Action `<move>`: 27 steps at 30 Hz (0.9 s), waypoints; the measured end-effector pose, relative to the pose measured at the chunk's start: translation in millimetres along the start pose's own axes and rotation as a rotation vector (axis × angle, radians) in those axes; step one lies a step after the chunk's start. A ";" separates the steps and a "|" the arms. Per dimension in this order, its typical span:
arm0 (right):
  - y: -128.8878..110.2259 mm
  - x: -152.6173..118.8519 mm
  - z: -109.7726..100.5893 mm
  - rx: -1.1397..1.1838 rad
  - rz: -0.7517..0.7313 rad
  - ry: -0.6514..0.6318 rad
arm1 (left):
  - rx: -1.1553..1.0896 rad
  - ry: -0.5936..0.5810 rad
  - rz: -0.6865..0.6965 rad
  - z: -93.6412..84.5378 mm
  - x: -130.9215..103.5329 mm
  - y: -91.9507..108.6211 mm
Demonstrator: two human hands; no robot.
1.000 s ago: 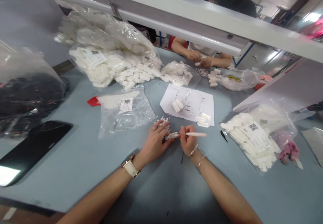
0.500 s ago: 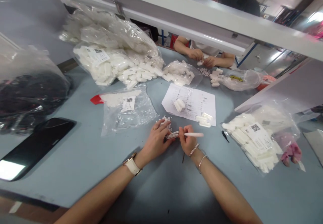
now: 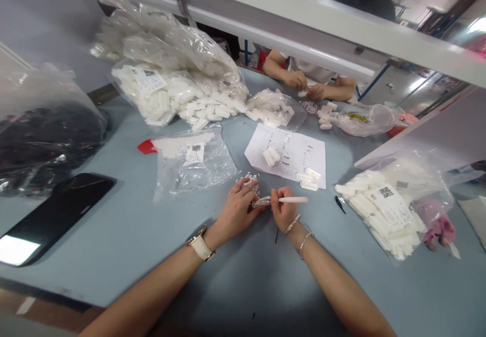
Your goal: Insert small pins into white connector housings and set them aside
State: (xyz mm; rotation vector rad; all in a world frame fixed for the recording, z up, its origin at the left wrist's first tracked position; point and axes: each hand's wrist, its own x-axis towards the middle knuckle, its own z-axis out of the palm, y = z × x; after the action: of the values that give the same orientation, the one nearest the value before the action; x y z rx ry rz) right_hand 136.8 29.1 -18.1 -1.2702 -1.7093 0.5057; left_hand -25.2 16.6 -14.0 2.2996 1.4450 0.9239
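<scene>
Between my hands lies a small white plastic piece (image 3: 260, 203) with a row of dark marks or slots. My left hand (image 3: 239, 206) grips its left end, thumb below and fingers above. My right hand (image 3: 284, 209) is closed around a slim pale pink pen-like tool (image 3: 298, 200), whose tip end meets the piece's right side. Just beyond my left fingers is a pile of tiny white parts (image 3: 248, 177), partly covered by that hand. A printed sheet (image 3: 261, 144) lies ahead, bearing several white plastic pieces (image 3: 271, 157).
Bags of white pieces stand at the back left (image 3: 148, 94) and right (image 3: 387, 210). A flat bag (image 3: 197, 170) with a red scoop-like end (image 3: 146, 146) lies left of centre, a black phone (image 3: 56, 215) nearer. Across the table, a co-worker's hands (image 3: 307, 86) hold a small piece under a shelf edge (image 3: 304, 18).
The view has shifted very slightly. Both hands keep nearly the same place and grip on the piece and the tool; the co-worker's hands have moved a little.
</scene>
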 end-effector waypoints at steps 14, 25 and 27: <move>2.4 -0.8 -1.1 0.032 0.040 0.030 | 0.011 0.011 0.017 1.2 0.3 -1.5; 3.1 2.0 -3.0 0.081 0.126 0.044 | 0.013 0.022 0.010 1.6 -0.6 -2.3; 3.3 2.6 -2.3 0.055 0.109 0.025 | 0.017 0.023 0.012 1.4 -0.7 -2.3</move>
State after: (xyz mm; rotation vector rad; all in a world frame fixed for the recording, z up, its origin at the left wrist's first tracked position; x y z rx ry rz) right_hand 140.4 32.2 -18.4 -1.3299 -1.6010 0.5947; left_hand -26.1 17.2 -16.5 2.3199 1.4552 0.9476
